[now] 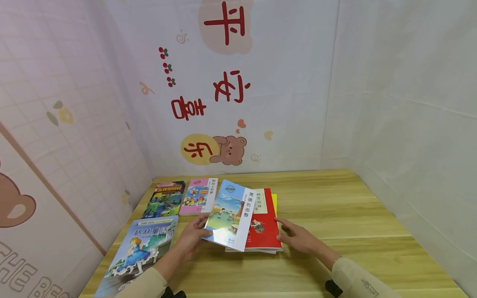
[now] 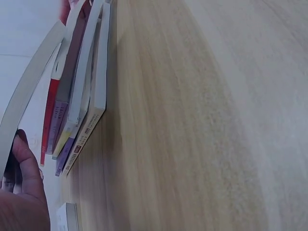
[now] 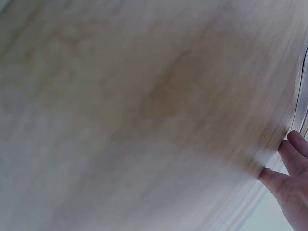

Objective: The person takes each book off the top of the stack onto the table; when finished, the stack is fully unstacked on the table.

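My left hand [image 1: 191, 239] pinches a blue-covered children's book [image 1: 226, 211] at its left edge, thumb on the cover. The book is raised and tilted above a stack, clear of the red book in the left wrist view. On top of the stack lies a red book [image 1: 266, 231], with a yellow edge [image 1: 274, 207] showing at its right. My right hand [image 1: 298, 238] touches the stack's right side with its fingertips. In the left wrist view the stack's spines [image 2: 60, 113] show several books, and my left thumb [image 2: 24, 149] presses the lifted book [image 2: 31, 82].
Left of the stack lie a pink book [image 1: 195, 200], a dark green illustrated book [image 1: 165, 200] and a large fairy-tale book [image 1: 139, 252]. They rest on the wooden table [image 1: 335, 207]. A white printed cloth [image 1: 290, 103] hangs behind the table.
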### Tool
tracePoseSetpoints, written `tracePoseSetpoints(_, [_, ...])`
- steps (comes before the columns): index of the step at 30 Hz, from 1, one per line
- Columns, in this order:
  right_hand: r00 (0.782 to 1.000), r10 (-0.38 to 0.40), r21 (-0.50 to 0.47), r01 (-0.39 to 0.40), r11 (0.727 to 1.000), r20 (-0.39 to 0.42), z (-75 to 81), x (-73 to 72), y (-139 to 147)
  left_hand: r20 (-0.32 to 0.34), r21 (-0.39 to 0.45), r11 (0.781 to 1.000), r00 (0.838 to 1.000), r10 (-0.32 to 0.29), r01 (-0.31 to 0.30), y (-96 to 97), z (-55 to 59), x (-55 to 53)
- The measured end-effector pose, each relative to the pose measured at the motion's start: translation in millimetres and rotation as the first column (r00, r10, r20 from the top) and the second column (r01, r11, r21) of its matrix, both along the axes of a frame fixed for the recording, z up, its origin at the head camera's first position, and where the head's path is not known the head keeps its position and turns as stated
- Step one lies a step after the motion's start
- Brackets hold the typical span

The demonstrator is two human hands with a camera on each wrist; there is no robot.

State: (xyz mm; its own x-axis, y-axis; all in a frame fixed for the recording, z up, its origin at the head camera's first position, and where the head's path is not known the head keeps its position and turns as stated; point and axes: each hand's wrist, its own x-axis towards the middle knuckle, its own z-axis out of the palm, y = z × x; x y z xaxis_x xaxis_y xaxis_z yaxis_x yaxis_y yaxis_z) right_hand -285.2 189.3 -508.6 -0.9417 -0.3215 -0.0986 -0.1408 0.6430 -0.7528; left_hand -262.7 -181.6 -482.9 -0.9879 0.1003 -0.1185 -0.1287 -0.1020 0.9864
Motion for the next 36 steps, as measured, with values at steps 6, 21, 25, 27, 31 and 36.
tracePoseSetpoints(6, [1.0, -0.009, 0.004, 0.009, 1.0, -0.008, -0.7, 2.2, -2.0, -0.007, 0.008, 0.997, 0.997, 0.072, -0.072, -7.5, -2.1, 1.1])
tracePoseSetpoints(21, [0.999, -0.032, -0.019, 0.032, 0.999, -0.004, -10.1, 3.9, -6.8, 0.024, 0.005, 0.985, 0.985, 0.171, -0.171, -48.2, 6.8, 18.7])
tracePoseSetpoints(25, [1.0, -0.03, -0.01, 0.03, 1.0, -0.005, -9.5, 3.5, -7.0, 0.042, -0.045, 0.983, 0.983, 0.18, -0.178, -62.1, 4.3, 26.3])
tracePoseSetpoints(27, [1.0, -0.026, -0.005, 0.026, 1.0, -0.006, -8.8, 3.7, -7.2, 0.054, -0.071, 0.981, 0.981, 0.184, -0.18, -68.3, 2.9, 30.7])
tracePoseSetpoints(31, [1.0, -0.019, -0.007, 0.019, 1.0, -0.01, -7.5, 4.4, -7.5, 0.101, -0.094, 0.98, 0.978, 0.184, -0.175, -78.9, 0.9, 40.6])
tracePoseSetpoints(36, [1.0, -0.011, -0.019, 0.011, 1.0, -0.025, -8.6, 4.8, -6.6, 0.194, -0.086, 0.978, 0.959, 0.205, -0.191, -86.5, -5.8, 50.9])
